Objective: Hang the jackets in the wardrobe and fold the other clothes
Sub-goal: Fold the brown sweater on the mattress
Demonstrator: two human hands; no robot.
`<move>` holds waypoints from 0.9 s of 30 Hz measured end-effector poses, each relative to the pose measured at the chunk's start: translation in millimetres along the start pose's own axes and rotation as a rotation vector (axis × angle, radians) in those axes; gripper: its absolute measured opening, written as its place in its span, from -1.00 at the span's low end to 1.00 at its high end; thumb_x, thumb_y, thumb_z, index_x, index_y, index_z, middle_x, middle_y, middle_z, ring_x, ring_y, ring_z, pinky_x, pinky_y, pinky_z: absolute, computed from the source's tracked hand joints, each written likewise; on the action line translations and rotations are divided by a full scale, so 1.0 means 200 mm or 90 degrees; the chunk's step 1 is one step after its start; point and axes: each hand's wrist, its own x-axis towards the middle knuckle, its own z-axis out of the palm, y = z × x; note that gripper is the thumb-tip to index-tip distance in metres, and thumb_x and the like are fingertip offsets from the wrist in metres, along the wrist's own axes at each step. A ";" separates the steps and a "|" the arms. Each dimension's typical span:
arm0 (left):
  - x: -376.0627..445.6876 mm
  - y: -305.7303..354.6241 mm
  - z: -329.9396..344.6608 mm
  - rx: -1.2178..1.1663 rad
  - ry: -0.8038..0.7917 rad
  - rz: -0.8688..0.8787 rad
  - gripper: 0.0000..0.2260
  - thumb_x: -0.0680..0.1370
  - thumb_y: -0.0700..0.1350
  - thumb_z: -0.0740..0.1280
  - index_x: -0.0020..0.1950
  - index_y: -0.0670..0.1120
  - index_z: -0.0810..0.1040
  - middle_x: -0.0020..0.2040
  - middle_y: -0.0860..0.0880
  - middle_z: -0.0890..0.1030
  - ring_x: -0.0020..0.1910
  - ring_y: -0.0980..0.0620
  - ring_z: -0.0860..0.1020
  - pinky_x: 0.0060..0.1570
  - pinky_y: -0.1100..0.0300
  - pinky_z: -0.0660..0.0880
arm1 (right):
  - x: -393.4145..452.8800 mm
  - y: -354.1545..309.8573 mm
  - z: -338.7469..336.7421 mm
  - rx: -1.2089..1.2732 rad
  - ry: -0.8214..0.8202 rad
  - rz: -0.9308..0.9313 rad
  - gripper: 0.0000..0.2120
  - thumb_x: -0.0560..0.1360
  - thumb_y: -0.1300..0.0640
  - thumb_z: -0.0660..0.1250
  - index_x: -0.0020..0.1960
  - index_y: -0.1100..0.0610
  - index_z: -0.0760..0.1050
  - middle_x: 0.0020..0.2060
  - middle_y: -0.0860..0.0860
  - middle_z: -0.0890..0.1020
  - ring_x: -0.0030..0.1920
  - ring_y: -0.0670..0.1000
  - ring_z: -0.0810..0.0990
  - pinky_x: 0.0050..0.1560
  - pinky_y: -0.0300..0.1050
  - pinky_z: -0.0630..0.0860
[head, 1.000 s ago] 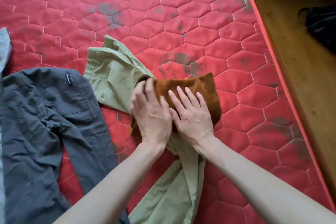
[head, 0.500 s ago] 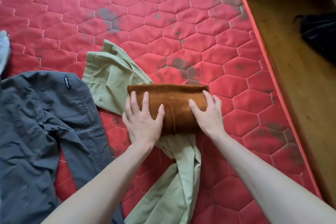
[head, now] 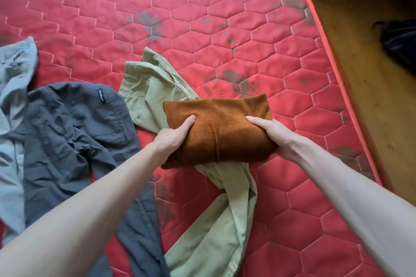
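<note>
A folded brown fleece garment (head: 221,128) forms a compact bundle over the light green trousers (head: 216,220) on the red quilted mattress (head: 236,29). My left hand (head: 174,136) grips the bundle's left end, thumb on top and fingers underneath. My right hand (head: 273,135) grips its right end the same way. The bundle looks raised slightly off the green trousers. Dark grey trousers (head: 67,141) lie spread out at the left, and a pale blue-grey garment (head: 11,96) lies at the far left edge.
The mattress's right edge (head: 337,74) runs diagonally, with wooden floor (head: 360,51) beyond it. A dark bag (head: 398,42) lies on the floor at the right. The far half of the mattress bears only grey stains.
My hands went from pressing flat on the brown bundle to gripping its two ends. The bundle has turned lengthwise and looks lifted a little.
</note>
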 end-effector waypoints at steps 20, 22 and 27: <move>-1.36 -0.08 -0.71 -0.427 -0.179 -0.013 -0.48 0.47 0.25 0.47 0.29 -0.06 0.63 0.11 -0.19 0.73 -0.01 -0.18 0.72 0.17 -0.25 0.60 | -1.23 -0.55 0.34 0.114 -0.011 -0.160 -0.72 0.57 0.07 0.41 0.23 0.17 0.62 -0.02 0.11 0.73 -0.05 0.08 0.68 0.05 -0.02 0.56; -1.52 -0.11 -0.79 -0.468 -0.173 -0.009 -0.50 0.49 0.23 0.46 0.29 -0.06 0.64 0.11 -0.17 0.73 -0.02 -0.15 0.74 0.00 -0.15 0.67 | -1.38 -0.62 0.38 0.103 -0.027 -0.157 -0.68 0.56 0.04 0.42 0.25 0.17 0.62 0.02 0.14 0.73 -0.02 0.11 0.68 0.10 0.03 0.55; -1.92 -0.22 -0.98 -0.538 -0.168 -0.017 -0.50 0.46 0.16 0.51 0.28 -0.12 0.67 0.18 -0.21 0.71 0.03 -0.16 0.73 0.10 -0.13 0.61 | -1.74 -0.80 0.50 0.060 -0.071 -0.161 -0.66 0.52 0.00 0.45 0.24 0.12 0.63 0.02 0.13 0.73 -0.04 0.11 0.69 0.09 0.05 0.55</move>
